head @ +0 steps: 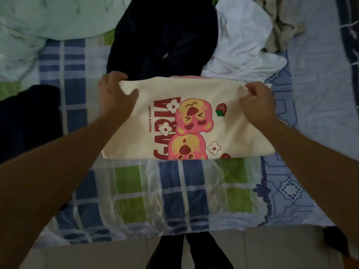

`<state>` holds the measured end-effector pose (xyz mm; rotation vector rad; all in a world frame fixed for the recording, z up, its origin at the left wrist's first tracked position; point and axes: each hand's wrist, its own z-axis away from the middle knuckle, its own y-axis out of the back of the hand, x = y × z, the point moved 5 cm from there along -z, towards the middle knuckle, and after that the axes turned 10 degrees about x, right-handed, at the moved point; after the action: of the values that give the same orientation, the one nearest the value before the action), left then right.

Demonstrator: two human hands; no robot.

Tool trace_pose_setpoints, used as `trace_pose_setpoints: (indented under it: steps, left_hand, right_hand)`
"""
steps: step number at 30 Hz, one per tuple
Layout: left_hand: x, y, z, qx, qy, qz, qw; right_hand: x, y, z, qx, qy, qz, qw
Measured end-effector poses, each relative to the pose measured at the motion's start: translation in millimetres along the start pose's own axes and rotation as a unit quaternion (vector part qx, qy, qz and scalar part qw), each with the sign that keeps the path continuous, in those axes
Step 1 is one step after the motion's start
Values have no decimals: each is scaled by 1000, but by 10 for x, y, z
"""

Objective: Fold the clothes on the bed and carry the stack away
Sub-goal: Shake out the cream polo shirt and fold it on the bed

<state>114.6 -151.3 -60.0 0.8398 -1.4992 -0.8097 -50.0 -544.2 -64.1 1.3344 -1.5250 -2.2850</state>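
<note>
Cream cotton T-shirt with pink cartoon print (194,121), half-folded, lies mid-bed on blue-green checked sheet (174,191). Left hand (116,94) and right hand (256,101) each pinch far corners. Risk: uneven pull skews fold; dark garment (165,35) and white garment (242,45) just beyond shirt may snag.

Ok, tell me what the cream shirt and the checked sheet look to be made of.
Cream shirt: likely cotton knit, matte, soft. It bunches where the left hand and right hand pinch it, and the print looks flat.
Checked sheet: thin woven fabric, maybe a cotton blend. It shows a faint sheen and fine wrinkles.
</note>
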Motion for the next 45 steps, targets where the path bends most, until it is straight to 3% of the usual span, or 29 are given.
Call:
trace_pose_setpoints:
  steps: [3,7,10,13,16,19,23,27,31,34,37,39,41,45]
  left_hand:
    - [501,-236,-151,-102,-146,17,984]
    - [774,-552,-262,-275,-209,-68,936]
    - [760,-568,-242,-275,-245,-108,923]
    - [713,-461,-105,-252,-284,-80,922]
    - [630,-334,-102,-253,-234,-7,939]
    - [541,-381,-292,-271,-153,23,950]
    - [274,-548,-520,-194,-119,-43,973]
    - [-83,-553,-481,-182,-129,-158,962]
    - [-398,-342,-591,-90,-91,-203,971]
    - [-610,-189,-691,-37,-25,-204,978]
    - [-652,-33,-604,67,59,-196,977]
    - [-436,-20,-346,100,51,-141,984]
    - [-41,-155,88,64,-36,-55,996]
    - [768,-645,1248,-121,-160,74,977]
  right_hand:
    - [-472,-233,-96,-72,165,52,982]
    - [-782,-581,-251,-189,219,191,938]
    - [-826,-610,-299,-198,271,277,900]
    - [-751,-452,-235,-188,282,218,915]
    - [-618,-254,-273,-202,218,115,948]
    - [-600,-243,-461,-219,179,94,955]
    - [-553,-360,-646,-117,188,129,967]
    - [-117,-176,-503,-15,171,188,967]
    - [610,187,-185,45,-5,108,993]
    - [995,288,51,54,-118,67,989]
    - [1146,181,158,-13,-194,5,981]
    - [1199,68,206,-69,-244,-62,965]
    - [1240,-14,219,-119,-283,-126,943]
    - [1263,-42,235,-182,-283,-214,917]
